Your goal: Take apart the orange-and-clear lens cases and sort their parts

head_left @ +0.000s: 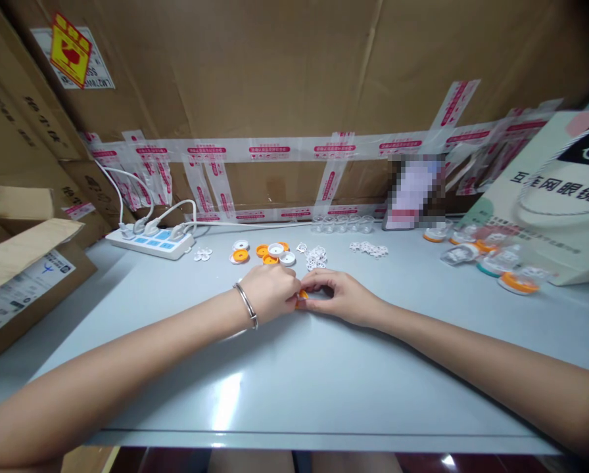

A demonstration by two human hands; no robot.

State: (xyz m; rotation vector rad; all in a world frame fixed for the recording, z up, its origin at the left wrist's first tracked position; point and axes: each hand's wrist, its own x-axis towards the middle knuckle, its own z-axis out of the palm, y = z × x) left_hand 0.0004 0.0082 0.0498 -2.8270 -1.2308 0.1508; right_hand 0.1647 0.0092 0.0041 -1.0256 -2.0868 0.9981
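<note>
My left hand [273,289] and my right hand [341,295] meet over the middle of the table. Between them they grip a small orange round part [302,295], mostly hidden by the fingers. The left fingers curl over its near side; the right thumb and fingers pinch it from the right. Just beyond the hands lie orange and white round caps [276,250] in a loose cluster. Right of these is a small heap of white openwork discs [317,257]. A second, smaller group of orange and white caps [240,255] sits further left.
A white power strip [149,242] with plugged cables stands back left, near small white pieces [203,253]. Clear cups [342,225] line the back beside a leaning phone [413,194]. Finished-looking clear-domed pieces [518,282] lie right, by a paper bag [545,197]. An open carton [23,282] stands left.
</note>
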